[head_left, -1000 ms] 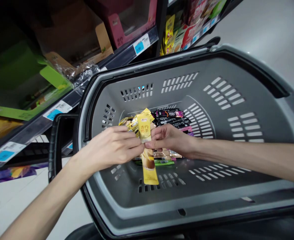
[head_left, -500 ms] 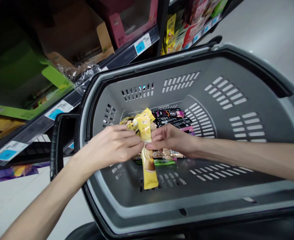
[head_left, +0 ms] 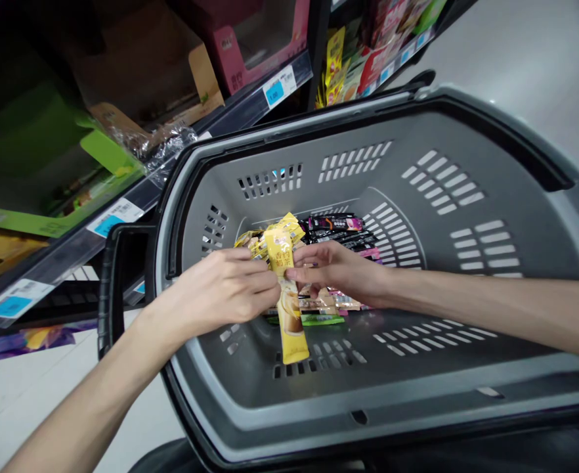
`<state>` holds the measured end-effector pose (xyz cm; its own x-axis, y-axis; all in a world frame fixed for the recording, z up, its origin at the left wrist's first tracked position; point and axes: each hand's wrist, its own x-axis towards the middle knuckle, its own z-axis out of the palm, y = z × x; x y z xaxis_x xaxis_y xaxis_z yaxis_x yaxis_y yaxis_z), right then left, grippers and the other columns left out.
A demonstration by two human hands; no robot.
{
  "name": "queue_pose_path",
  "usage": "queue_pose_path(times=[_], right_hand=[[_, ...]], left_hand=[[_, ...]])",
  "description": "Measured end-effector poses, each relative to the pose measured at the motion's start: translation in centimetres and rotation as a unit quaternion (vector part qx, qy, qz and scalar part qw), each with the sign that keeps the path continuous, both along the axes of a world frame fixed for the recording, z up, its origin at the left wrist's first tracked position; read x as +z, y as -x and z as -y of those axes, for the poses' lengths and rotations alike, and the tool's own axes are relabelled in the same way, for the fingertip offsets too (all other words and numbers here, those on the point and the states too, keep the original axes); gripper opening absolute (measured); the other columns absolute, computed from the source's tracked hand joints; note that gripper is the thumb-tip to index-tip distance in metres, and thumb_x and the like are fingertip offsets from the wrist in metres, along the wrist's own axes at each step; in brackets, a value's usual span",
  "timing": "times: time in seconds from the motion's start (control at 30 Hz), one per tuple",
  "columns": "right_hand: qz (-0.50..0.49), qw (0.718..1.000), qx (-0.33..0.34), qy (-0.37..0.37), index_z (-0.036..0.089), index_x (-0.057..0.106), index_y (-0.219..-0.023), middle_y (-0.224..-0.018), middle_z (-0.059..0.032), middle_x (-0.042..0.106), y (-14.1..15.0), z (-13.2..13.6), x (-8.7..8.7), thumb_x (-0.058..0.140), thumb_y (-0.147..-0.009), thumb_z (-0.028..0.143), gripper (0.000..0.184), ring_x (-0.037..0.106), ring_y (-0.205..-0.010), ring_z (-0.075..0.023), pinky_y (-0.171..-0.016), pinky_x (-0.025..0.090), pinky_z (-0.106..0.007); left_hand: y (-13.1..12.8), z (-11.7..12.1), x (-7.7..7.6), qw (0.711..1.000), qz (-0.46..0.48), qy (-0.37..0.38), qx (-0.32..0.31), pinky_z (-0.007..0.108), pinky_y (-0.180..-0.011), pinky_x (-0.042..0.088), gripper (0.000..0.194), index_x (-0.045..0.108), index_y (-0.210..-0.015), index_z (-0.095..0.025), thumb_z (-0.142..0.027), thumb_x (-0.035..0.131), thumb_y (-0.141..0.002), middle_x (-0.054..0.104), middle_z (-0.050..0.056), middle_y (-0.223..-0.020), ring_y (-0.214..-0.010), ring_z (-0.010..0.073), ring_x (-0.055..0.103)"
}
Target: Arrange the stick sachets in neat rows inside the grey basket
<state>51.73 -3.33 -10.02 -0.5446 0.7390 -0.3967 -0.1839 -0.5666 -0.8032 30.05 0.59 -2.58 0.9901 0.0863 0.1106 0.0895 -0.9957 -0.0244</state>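
A long yellow milk tea sachet [head_left: 293, 322] with a cup pictured on it hangs over the basket, its lower end pointing toward me. My left hand [head_left: 230, 284] grips its left edge with curled fingers. At the sachet's right edge, the thumb of my right hand [head_left: 336, 268] touches it near the middle, while the index finger stands apart from the thumb. Inside the grey basket [head_left: 348, 387], beneath both hands, lie yellow sachets [head_left: 295, 225], black and purple sachets [head_left: 336, 223] and a green sachet [head_left: 323, 320]. My hands hide part of this pile.
Left of the basket, a dark shelf edge [head_left: 235, 113] carries price labels. Open green [head_left: 105, 154], brown [head_left: 205, 79] and pink [head_left: 230, 62] boxes stand on the shelf. A black basket handle [head_left: 109, 282] juts out at the left. More packets [head_left: 336, 66] hang at the back.
The sachet has shifted slightly left and up in the picture. My right hand's fingers have spread, leaving only the thumb against it. My left hand keeps its grip.
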Motion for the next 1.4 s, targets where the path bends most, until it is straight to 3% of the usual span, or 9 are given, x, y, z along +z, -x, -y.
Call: queue_pose_path(times=[0.43,0.77,1.0,1.2,1.4], right_hand=[[0.011,0.999,-0.037,0.020,0.015,0.066,-0.072,-0.065,0.0028,0.063,0.07,0.04,-0.10,0.089,-0.067,0.033,0.030,0.051,-0.055,-0.0074,-0.052,0.041,-0.022],[0.005,0.999,-0.029,0.018,0.015,0.071,-0.079,-0.071,0.0010,0.067,-0.21,-0.14,-0.80,0.087,-0.070,0.030,0.024,0.056,-0.063,-0.0093,-0.059,0.045,-0.023],[0.033,0.997,-0.056,0.048,0.015,0.073,-0.083,-0.072,-0.0007,0.069,-0.03,-0.21,-0.44,0.090,-0.065,0.034,0.030,0.060,-0.065,-0.0117,-0.060,0.044,-0.025],[0.026,0.998,-0.037,0.054,0.015,0.072,-0.080,-0.072,-0.0018,0.069,-0.10,-0.11,-0.46,0.088,-0.069,0.036,0.028,0.061,-0.068,-0.0121,-0.061,0.044,-0.025],[0.024,0.995,-0.050,0.078,0.015,0.073,-0.080,-0.070,-0.0014,0.070,0.09,-0.12,-0.31,0.092,-0.062,0.034,0.033,0.062,-0.066,-0.0126,-0.057,0.044,-0.025]], left_hand=[[-0.05,0.04,-0.24,1.000,0.011,0.010,-0.020,0.030,-0.058,0.034,0.029,0.063,-0.077,-0.016,-0.006,0.044,-0.097,0.053,-0.002,-0.063,-0.058,0.0132,0.047],[0.06,0.14,-0.25,1.000,-0.003,0.007,-0.020,0.032,-0.059,0.035,0.025,0.064,-0.077,-0.016,-0.006,0.049,-0.095,0.053,-0.001,-0.065,-0.058,0.0144,0.046],[0.02,0.07,-0.18,1.000,-0.005,0.001,-0.019,0.031,-0.059,0.034,0.025,0.063,-0.077,-0.016,-0.006,0.049,-0.095,0.054,-0.001,-0.065,-0.059,0.0141,0.047],[-0.03,0.04,-0.14,1.000,-0.003,0.015,-0.007,0.031,-0.058,0.033,0.020,0.065,-0.081,-0.014,-0.006,0.052,-0.094,0.054,-0.002,-0.065,-0.058,0.0143,0.047],[-0.03,0.08,-0.19,1.000,0.000,0.016,-0.012,0.031,-0.058,0.033,0.024,0.064,-0.081,-0.015,-0.004,0.048,-0.094,0.054,-0.002,-0.064,-0.059,0.0139,0.048]])
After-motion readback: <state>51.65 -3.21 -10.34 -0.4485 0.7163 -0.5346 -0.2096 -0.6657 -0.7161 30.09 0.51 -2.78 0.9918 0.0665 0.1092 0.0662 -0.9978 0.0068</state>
